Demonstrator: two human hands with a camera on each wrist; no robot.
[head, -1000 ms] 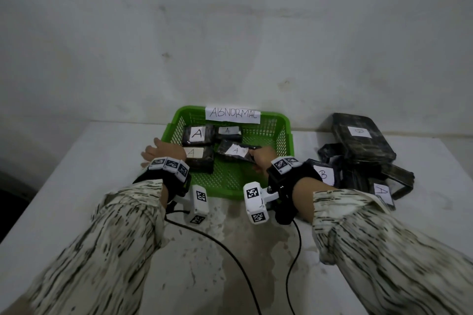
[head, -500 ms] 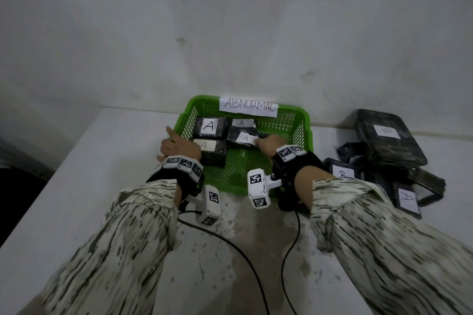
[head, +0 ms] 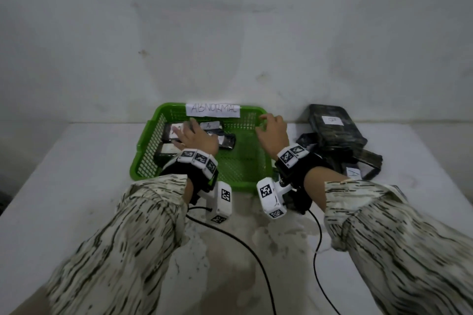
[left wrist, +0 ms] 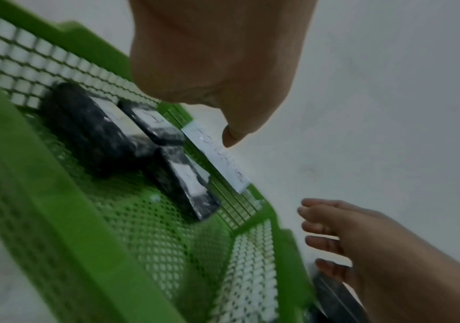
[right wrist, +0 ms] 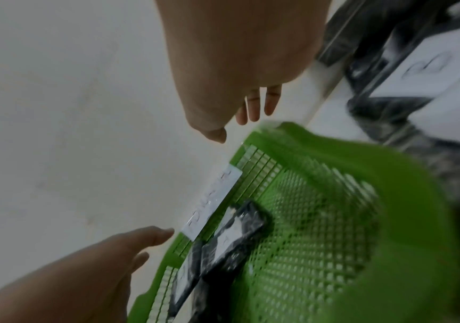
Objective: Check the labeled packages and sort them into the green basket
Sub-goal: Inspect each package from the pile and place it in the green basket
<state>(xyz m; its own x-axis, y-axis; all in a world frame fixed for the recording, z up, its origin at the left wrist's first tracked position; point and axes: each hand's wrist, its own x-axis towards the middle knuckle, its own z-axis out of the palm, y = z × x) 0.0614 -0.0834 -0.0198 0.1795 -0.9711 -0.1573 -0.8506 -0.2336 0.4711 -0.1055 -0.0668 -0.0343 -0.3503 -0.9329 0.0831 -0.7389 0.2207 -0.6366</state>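
The green basket (head: 245, 166) with an "ABNORMAL" sign (head: 213, 110) stands on the table against the wall. Several black packages with white "A" labels (head: 209, 125) lie in its left half; the wrist views show them too (left wrist: 182, 174) (right wrist: 231, 236). My left hand (head: 194, 135) hovers over those packages, fingers relaxed, holding nothing. My right hand (head: 271, 130) is raised over the basket's right rear corner, fingers loosely spread and empty. A pile of black labeled packages (head: 335, 133) sits right of the basket.
The white wall stands directly behind the basket. The pile on the right holds a large package on top and smaller ones with a label (head: 354, 174) in front. Two black cables (head: 256, 258) run across the stained tabletop (head: 76, 186) toward me.
My right hand has let go of the "A" package, which now lies in the basket, and has risen toward the right rear corner. My left hand moved from the basket's left rim to over the packages.
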